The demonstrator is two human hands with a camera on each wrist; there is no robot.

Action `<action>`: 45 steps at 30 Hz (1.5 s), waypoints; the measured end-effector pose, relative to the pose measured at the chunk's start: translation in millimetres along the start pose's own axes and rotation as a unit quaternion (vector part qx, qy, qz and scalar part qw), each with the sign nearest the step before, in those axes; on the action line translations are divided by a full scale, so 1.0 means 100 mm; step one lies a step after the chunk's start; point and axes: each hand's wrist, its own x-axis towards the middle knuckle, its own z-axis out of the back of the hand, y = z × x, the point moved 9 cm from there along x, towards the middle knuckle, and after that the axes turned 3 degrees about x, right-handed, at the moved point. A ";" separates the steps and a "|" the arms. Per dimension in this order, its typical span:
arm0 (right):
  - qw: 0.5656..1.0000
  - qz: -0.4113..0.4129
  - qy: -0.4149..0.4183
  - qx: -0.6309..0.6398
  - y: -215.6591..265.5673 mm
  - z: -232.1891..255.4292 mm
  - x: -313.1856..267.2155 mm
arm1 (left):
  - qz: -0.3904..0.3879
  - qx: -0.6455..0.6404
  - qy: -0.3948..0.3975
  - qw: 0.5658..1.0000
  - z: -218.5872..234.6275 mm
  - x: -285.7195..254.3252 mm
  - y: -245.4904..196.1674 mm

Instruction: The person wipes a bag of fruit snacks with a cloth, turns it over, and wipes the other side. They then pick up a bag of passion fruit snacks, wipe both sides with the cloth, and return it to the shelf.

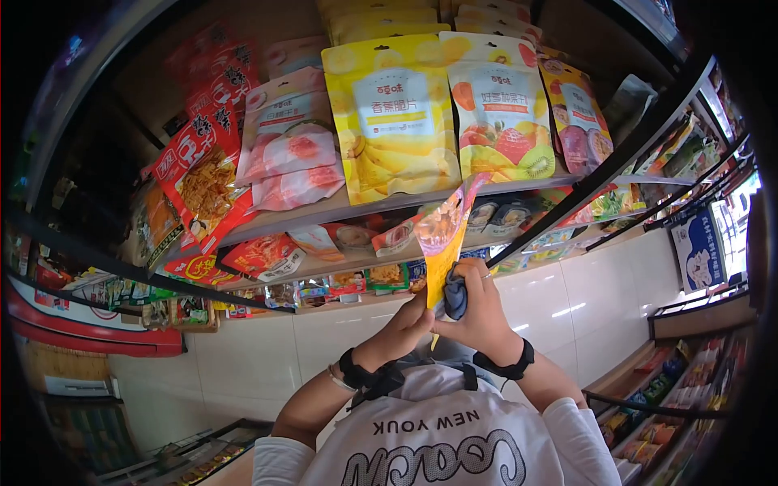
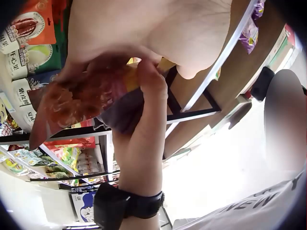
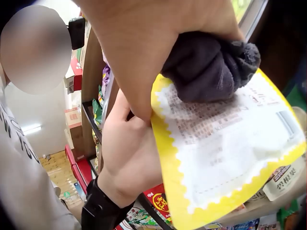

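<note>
Yellow-edged white pouch back (image 3: 225, 148), dark grey cloth (image 3: 206, 69), white shirt (image 1: 454, 437) with black lettering

the person wears a white t-shirt (image 1: 389, 421) with short, loose white sleeves (image 1: 577, 441). small dark block capitals (image 1: 427, 422) across the chest read "new youk"; beneath them runs a large word, "coach" (image 1: 438, 463), in looping script with a dark outline and a grey, patterned fill. the left wrist has a wide black band (image 1: 361, 370) and, beside it, a thin, pale bracelet (image 1: 340, 377). a matching black band (image 1: 507, 364) circles the right wrist, with a chunky black block (image 2: 109, 207) fixed to it. a slim ring (image 1: 487, 277) sits on one finger of the right hand (image 1: 478, 312). a small black device (image 3: 76, 33) is worn at the head.
</note>
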 end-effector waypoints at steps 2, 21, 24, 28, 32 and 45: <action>1.000 -0.006 0.017 -0.002 -0.01 0.05 -0.03 | -0.049 0.066 0.016 0.997 -0.06 0.06 -0.13; 0.972 0.188 0.135 0.045 0.20 0.51 -0.18 | 0.006 -0.124 -0.068 0.990 0.25 0.26 0.40; 0.983 0.130 0.104 0.073 0.09 0.75 -0.15 | 0.042 -0.164 -0.101 0.980 0.25 0.22 0.43; 0.993 0.101 0.051 0.022 -0.24 1.00 -0.11 | 0.070 -0.147 -0.119 0.979 0.31 0.25 0.58; 0.998 0.032 0.009 0.051 -0.49 1.11 -0.12 | 0.088 -0.223 -0.105 0.965 0.20 0.25 0.61; 0.990 0.011 -0.137 -0.028 -0.81 1.45 -0.11 | 0.074 -0.308 -0.043 0.947 -0.24 0.43 0.21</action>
